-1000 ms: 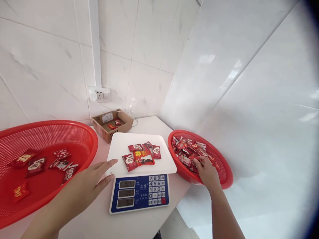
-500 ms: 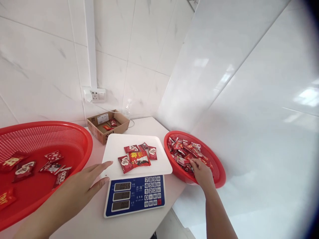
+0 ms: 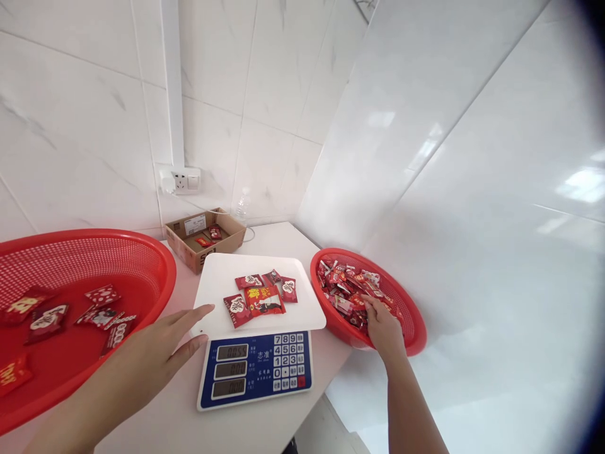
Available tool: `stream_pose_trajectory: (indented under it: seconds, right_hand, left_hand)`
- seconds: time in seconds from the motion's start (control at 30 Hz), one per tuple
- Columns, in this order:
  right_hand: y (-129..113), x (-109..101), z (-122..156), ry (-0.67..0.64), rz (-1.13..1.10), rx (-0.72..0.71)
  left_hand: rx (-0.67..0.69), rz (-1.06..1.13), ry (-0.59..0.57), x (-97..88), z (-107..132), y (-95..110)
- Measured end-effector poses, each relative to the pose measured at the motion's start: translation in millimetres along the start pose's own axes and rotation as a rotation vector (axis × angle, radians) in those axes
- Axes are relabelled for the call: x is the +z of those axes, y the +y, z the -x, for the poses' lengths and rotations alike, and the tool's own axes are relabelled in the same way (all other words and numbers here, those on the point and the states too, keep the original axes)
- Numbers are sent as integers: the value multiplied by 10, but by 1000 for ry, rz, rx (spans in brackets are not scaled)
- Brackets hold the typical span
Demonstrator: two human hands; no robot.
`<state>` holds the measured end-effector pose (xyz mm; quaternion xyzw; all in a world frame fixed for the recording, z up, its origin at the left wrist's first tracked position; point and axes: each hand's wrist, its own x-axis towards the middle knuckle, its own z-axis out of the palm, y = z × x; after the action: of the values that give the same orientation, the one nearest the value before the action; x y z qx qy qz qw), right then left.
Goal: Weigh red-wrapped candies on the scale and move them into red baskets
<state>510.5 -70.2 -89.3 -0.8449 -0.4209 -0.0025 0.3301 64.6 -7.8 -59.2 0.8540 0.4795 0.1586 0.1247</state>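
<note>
A blue electronic scale [image 3: 258, 369] with a white weighing tray [image 3: 222, 280] stands on the white table. Several red snack packets [image 3: 259, 295] lie on the tray. My left hand [image 3: 158, 350] hovers open, fingers stretched toward the tray's left front corner, holding nothing. My right hand [image 3: 382, 325] reaches into the small red basket [image 3: 416, 325] on the right, fingers curled down among the heap of red packets [image 3: 347, 287]; what they grip is hidden.
A large red basket [image 3: 94, 252] at the left holds several red packets. A small cardboard box [image 3: 205, 233] with a few packets stands by the tiled wall, below a wall socket [image 3: 182, 181]. A clear bottle [image 3: 242, 205] stands behind it. The table edge drops off at the front right.
The view has shifted slightly, so everything sits a bit further left. My right hand has moved a little within the small basket. My left hand has stayed by the tray corner.
</note>
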Motion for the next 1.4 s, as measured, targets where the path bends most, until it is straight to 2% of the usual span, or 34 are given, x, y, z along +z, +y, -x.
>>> stream_pose_trajectory:
  seconds: [0.23,0.4,0.53,0.63,0.77,0.83,0.93,1.03,1.2,1.3,1.4]
  right_hand:
    - [-17,-11,0,-38,48,25]
    - [-34,-17,5,-2,48,49]
    - [-40,-24,-2,-22,57,82]
    - [-27,-6,-61,-70,85,-46]
    - [-57,86,-219,-255,119,-308]
    - [-114,161,-311,-330,130,-353]
    - [-208,258,-424,-370,137,-313]
    - [-256,255,-460,-336,121,-253]
    - [-292,-33,-313,-244,24,-142]
    - [-358,-215,-177,-172,-151,-3]
    - [-406,-262,-81,-96,-319,106]
  left_hand:
    - [13,6,25,-18,4,-5]
    - [44,-12,19,-8,17,-28]
    - [28,-8,12,-16,30,-24]
    - [11,4,-7,-31,37,-17]
    - [3,25,10,-48,39,-9]
    - [12,20,15,-51,40,-8]
    - [3,4,-11,-49,45,-18]
    - [-3,-17,-19,-40,56,-47]
    - [14,-23,10,-39,54,-56]
    - [6,1,5,-51,35,-27]
    - [22,11,9,-47,27,-19]
